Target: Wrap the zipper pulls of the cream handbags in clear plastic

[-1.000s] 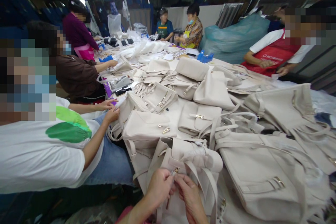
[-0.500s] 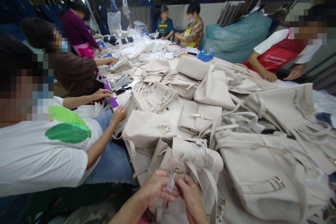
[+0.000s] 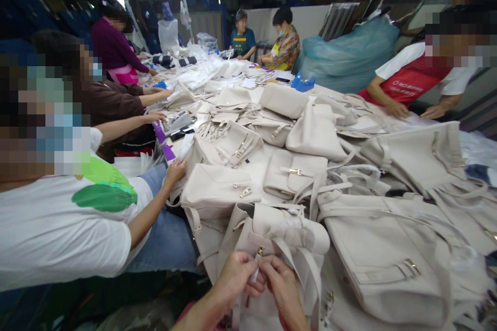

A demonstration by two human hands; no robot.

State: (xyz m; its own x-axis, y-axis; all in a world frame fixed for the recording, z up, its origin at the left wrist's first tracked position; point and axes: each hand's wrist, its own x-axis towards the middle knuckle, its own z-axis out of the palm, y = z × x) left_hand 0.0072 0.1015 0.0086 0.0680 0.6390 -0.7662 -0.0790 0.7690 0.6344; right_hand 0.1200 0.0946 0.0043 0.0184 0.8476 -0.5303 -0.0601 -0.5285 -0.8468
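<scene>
At the near edge of the pile, a beige bag [image 3: 240, 238] lies under my two hands, its flap hardware facing me. A small translucent plastic strip [image 3: 255, 273] hangs just below a gold-coloured metal fitting [image 3: 260, 252] on it. My left hand [image 3: 238, 271] pinches the strip from the left, thumb bent over the fingers. From the right, my right hand [image 3: 277, 279] pinches the same spot close under the fitting. Fingertips cover much of the strip. Crumpled clear wrap [image 3: 289, 227] covers part of the rolled flap above.
More beige bags [image 3: 217, 183] crowd the table, with a large one [image 3: 388, 258] to my right. A co-worker in a white shirt [image 3: 101, 227] sits close on my left. Across on the right stands a person in a red apron [image 3: 407, 80]. Blue tape dispenser [image 3: 303, 83] farther back.
My left fingers have closed from a more open palm onto the strip, now bunched between both hands. The co-worker on my left has reached one hand forward across the table edge.
</scene>
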